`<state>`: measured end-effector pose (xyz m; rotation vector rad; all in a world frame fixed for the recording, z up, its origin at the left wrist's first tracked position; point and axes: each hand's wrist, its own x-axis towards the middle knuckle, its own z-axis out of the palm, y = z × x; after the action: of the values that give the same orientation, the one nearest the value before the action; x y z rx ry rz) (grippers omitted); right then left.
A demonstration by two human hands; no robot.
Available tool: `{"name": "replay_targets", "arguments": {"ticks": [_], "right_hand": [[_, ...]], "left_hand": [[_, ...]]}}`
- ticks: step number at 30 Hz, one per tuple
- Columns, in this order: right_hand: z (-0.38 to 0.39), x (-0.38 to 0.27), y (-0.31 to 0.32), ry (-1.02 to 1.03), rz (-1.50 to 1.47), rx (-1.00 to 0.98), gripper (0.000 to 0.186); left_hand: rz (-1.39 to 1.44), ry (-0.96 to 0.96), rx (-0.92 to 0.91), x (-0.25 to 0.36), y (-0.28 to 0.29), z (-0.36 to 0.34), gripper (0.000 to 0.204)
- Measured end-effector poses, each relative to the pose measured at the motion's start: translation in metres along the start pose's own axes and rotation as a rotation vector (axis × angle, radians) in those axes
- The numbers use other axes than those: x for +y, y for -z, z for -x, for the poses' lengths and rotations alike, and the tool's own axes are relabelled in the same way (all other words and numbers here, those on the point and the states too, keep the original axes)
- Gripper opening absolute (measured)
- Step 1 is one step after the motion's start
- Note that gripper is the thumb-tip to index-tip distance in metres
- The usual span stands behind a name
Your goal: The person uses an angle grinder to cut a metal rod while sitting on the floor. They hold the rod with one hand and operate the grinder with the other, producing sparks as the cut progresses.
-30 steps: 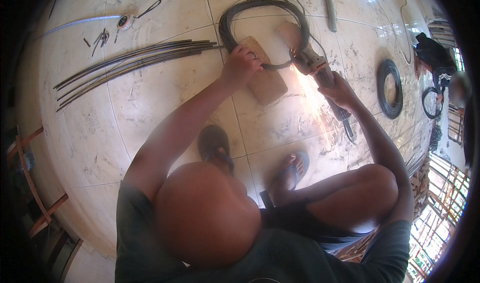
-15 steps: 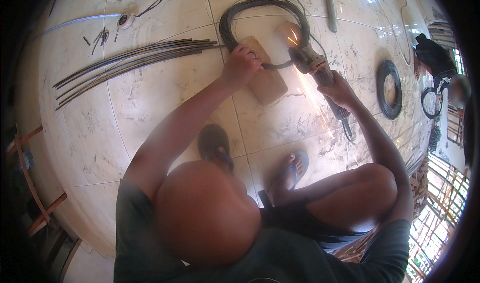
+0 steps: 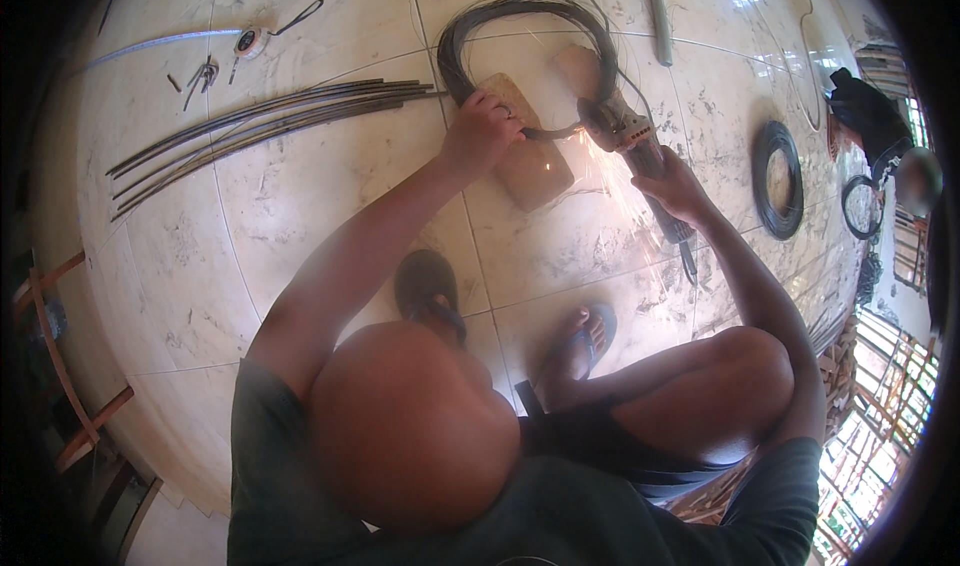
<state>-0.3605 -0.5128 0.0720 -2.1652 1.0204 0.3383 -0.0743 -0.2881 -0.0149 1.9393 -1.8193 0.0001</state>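
Note:
My right hand (image 3: pixel 672 184) grips an angle grinder (image 3: pixel 628 131) by its body. Its disc meets the coil of dark wire (image 3: pixel 530 6), and sparks (image 3: pixel 615 181) spray down toward my feet. Fingers wrapped round the near left part of that coil, my left hand (image 3: pixel 484 126) presses it over a tan brick (image 3: pixel 525 156). A second reddish-brown piece (image 3: pixel 578 70), perhaps a brick or stone, lies inside the ring near the disc. The exact contact point is partly hidden by the grinder head.
Dark metal rods (image 3: pixel 290 116) lie at left, below a tape measure (image 3: pixel 252 42) with its blade out and several short cut pieces (image 3: pixel 205 74). A grey pipe (image 3: pixel 660 16) and another wire coil (image 3: pixel 778 179) rest at right. The grinder's cord runs upward. Another person (image 3: pixel 915 181) is at far right.
The grinder has shifted slightly left and down. Sparks now fan downward more widely, and the glow on the reddish-brown piece is gone. My left hand has stayed put.

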Motion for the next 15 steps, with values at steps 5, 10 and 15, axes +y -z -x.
{"name": "replay_targets", "arguments": {"ticks": [5,10,15], "right_hand": [[0.0006,0.0006,0.0013,-0.020,0.015,-0.008,0.071],[0.0014,-0.0017,0.0022,-0.048,0.024,-0.015,0.073],[0.0020,-0.0001,-0.0003,0.014,-0.016,0.016,0.074]], "left_hand": [[-0.008,0.004,-0.012,0.0007,-0.0014,-0.0008,0.025],[-0.021,0.004,-0.022,0.0018,0.0000,-0.0014,0.024],[-0.019,0.001,-0.016,0.0014,0.0008,-0.0008,0.023]]}}
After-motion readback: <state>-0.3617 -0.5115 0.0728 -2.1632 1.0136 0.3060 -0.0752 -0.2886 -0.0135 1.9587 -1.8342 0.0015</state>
